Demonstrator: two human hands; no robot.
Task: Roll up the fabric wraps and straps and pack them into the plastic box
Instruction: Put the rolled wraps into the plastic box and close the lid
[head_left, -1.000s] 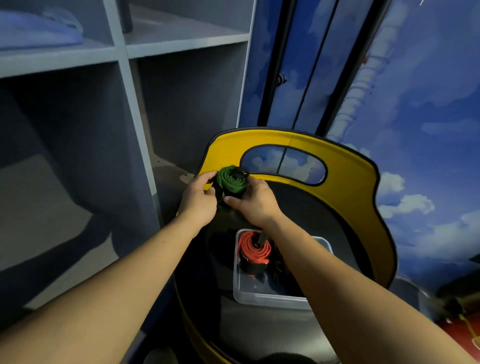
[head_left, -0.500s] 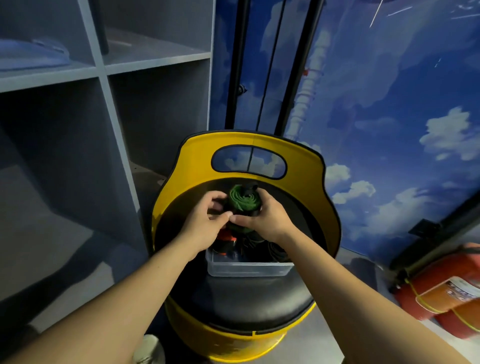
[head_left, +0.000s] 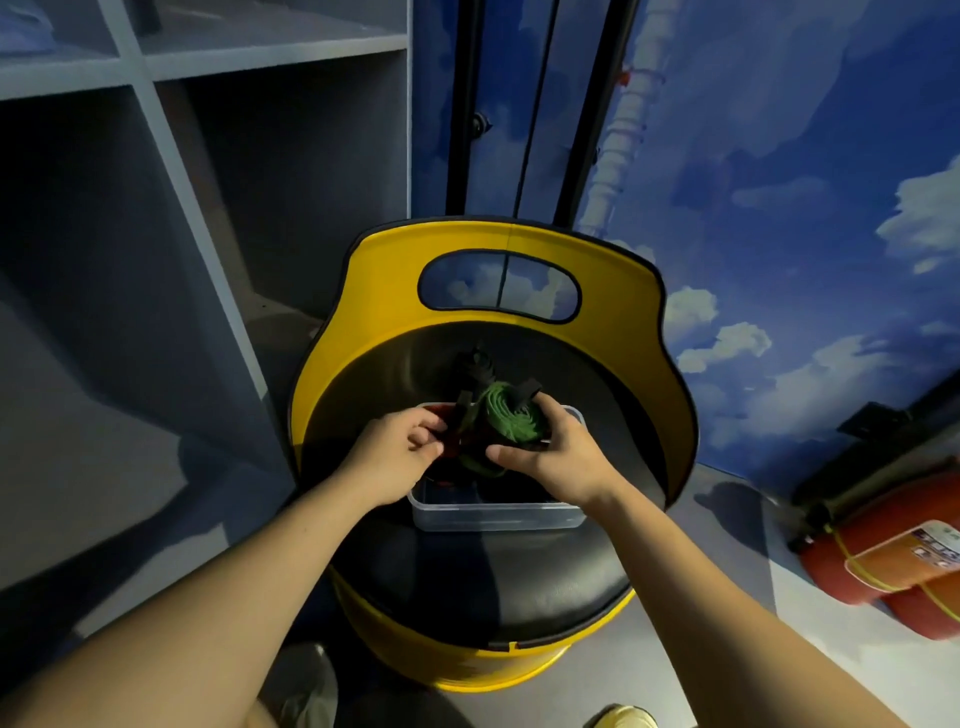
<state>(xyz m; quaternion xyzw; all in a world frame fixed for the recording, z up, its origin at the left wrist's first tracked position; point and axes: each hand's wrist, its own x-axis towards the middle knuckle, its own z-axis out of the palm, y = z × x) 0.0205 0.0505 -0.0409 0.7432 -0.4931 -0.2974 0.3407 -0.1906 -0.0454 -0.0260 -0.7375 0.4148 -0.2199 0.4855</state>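
— What's changed on your left side?

— A moment ago I had the roll up in front of the yellow seat back; now both hands have come down over the box. My left hand (head_left: 402, 449) has its fingers curled in, pinching what looks like a dark strap end beside the roll. It's dim there, so I can't say exactly which piece it has.

— And in the middle?

— The green wrap (head_left: 511, 422), wound into a tight coil, now sits just above the plastic box (head_left: 496, 517) instead of high up near the cut-out handle. Dark straps stick up behind it, and there's a bit of red under my left fingers that I take for a roll already packed.

— Your right hand?

— My right hand (head_left: 553, 454) is closed round the green wrap, thumb on the near side, fingers over the far side. It hasn't let go.

— So where does that leave the job?

— I'd judge rolling is done for this one and I'm at the packing step: press it in beside the others without letting the coil spring loose. The box rests on the black seat (head_left: 498, 577) of the yellow stool (head_left: 374, 291).
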